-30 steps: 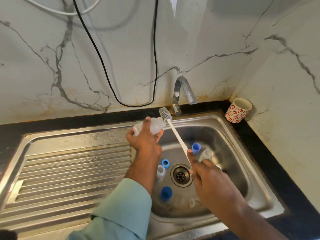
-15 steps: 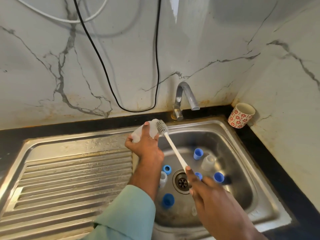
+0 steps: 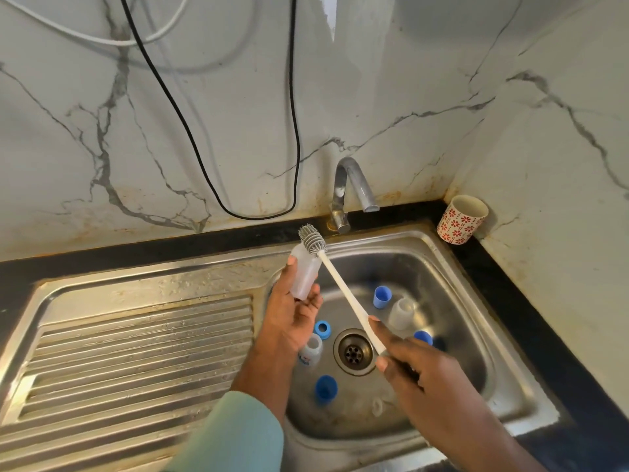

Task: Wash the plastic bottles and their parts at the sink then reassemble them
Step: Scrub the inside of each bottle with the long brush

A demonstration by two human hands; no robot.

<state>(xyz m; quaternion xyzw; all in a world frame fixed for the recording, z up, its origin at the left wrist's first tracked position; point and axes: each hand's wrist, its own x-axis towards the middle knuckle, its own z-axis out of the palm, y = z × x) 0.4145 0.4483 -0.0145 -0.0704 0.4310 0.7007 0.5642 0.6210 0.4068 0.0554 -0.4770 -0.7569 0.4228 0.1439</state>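
My left hand [image 3: 292, 310] holds a small translucent plastic bottle [image 3: 305, 274] over the left rim of the sink basin [image 3: 452, 267]. My right hand [image 3: 413, 366] grips the white handle of a bottle brush [image 3: 343, 294]; its grey bristle head [image 3: 311, 237] lies against the bottle's upper end. In the basin lie blue caps [image 3: 382, 296] [image 3: 326, 389] [image 3: 322, 329] [image 3: 423, 336], a clear bottle [image 3: 401, 313] and a small white bottle [image 3: 311, 351] around the drain [image 3: 354, 350].
A steel tap [image 3: 350, 189] stands behind the basin, with no water seen running. The ribbed drainboard [image 3: 136, 352] spreads to the left. A red-patterned cup [image 3: 461, 219] sits in the back right corner. Black and white cables [image 3: 292, 114] hang on the marble wall.
The bottle has turned from lying sideways to more upright in my left hand. The brush head has moved up to the bottle's upper end, outside it.
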